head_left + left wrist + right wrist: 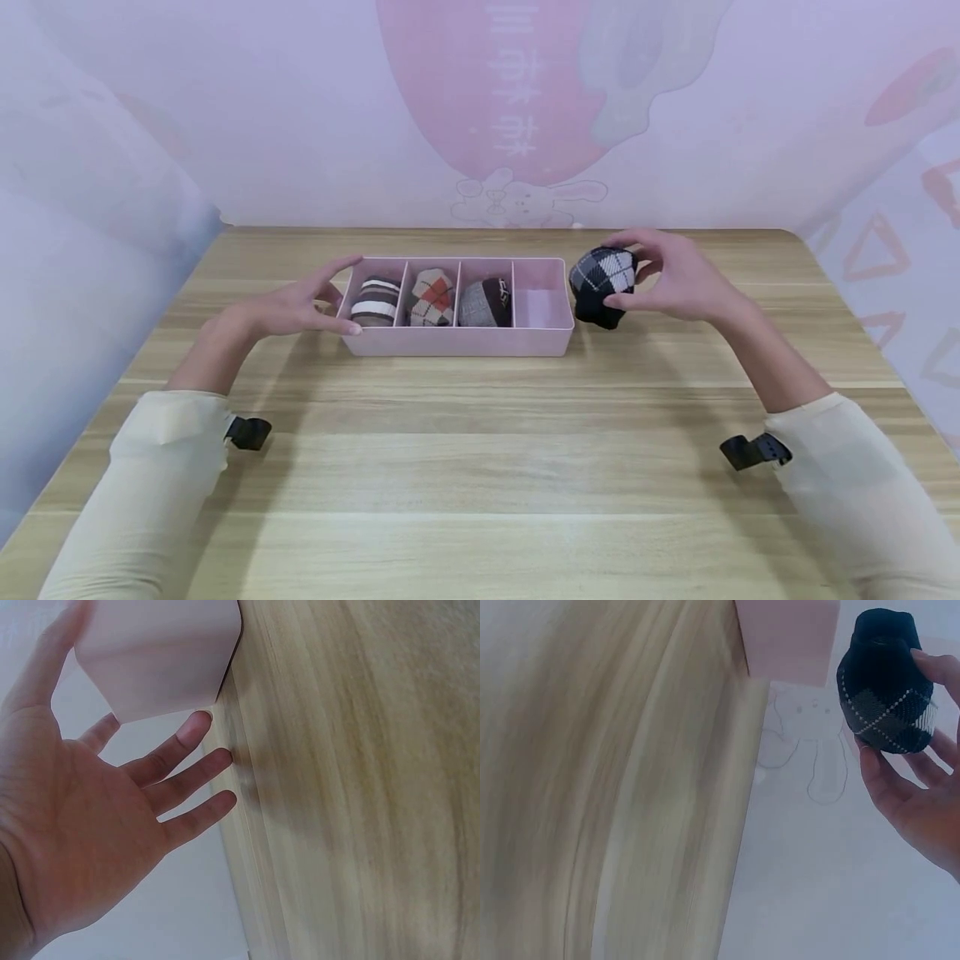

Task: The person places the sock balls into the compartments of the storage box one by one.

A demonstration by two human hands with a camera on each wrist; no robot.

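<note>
On wooden table (480,433) | right hand (678,279): fingers curled round black plaid sock ball (602,283), held just right of pink divided tray (457,342) | left hand (288,308): fingers spread, straight, touching tray's left end

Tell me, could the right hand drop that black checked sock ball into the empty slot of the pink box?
Probably yes. The right hand holds the sock ball just beside the pink box, whose nearest compartment is empty and uncovered.
</note>
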